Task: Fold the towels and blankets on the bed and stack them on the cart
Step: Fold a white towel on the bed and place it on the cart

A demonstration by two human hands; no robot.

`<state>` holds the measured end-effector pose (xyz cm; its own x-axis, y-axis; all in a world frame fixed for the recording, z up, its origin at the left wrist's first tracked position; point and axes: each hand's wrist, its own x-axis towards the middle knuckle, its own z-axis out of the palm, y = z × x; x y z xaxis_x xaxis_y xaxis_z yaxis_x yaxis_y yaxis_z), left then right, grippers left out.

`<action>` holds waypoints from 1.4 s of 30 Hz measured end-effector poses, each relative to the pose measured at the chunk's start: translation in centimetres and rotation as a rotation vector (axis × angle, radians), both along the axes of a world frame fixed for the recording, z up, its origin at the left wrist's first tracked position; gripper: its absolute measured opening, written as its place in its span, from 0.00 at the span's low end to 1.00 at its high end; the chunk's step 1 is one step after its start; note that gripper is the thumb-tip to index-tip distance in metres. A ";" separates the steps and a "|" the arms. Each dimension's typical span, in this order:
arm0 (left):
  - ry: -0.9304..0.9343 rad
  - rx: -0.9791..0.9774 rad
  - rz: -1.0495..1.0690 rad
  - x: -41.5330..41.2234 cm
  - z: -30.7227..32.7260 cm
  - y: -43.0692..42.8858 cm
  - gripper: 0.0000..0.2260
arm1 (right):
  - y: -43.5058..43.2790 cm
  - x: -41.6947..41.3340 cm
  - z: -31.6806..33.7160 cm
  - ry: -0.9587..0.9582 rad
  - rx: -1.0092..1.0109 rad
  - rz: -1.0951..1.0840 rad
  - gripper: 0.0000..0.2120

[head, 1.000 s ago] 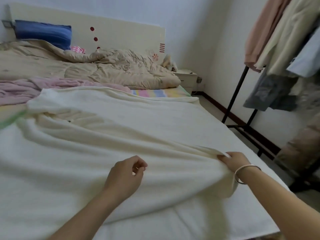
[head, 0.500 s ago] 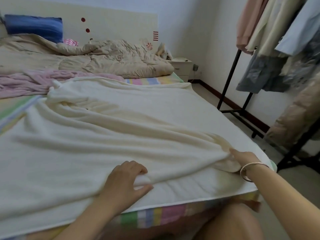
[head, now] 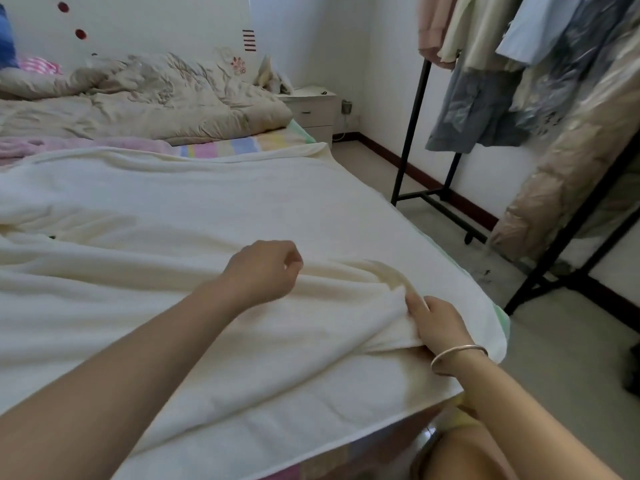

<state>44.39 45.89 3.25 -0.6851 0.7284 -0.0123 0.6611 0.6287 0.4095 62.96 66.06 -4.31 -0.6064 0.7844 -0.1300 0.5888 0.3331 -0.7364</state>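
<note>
Cream blanket, spread across the bed: soft, limp, probably light but bulky, best taken at its hem, where the right hand pinches a fold; left hand hovers curled, apparently empty.

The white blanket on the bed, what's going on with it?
A person is handling the cream-white blanket, which lies spread and wrinkled over the bed. The right hand grips a bunched fold of it near the bed's near corner. The left hand is over the blanket with its fingers curled, holding nothing. The blanket is not folded yet. A pink blanket and a beige quilt lie further up the bed.
</note>
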 end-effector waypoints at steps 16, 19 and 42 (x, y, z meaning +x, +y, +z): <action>-0.088 -0.773 -0.067 -6.1 -0.8 12.9 0.10 | 6.0 0.5 0.6 -0.149 -0.068 0.398 0.16; -0.163 -1.073 -0.038 -5.7 0.3 13.8 0.14 | 6.2 0.8 0.5 -0.119 -0.077 0.414 0.15; 0.383 0.170 0.105 0.9 -4.5 28.2 0.11 | 13.8 8.9 0.3 0.074 -0.134 0.241 0.09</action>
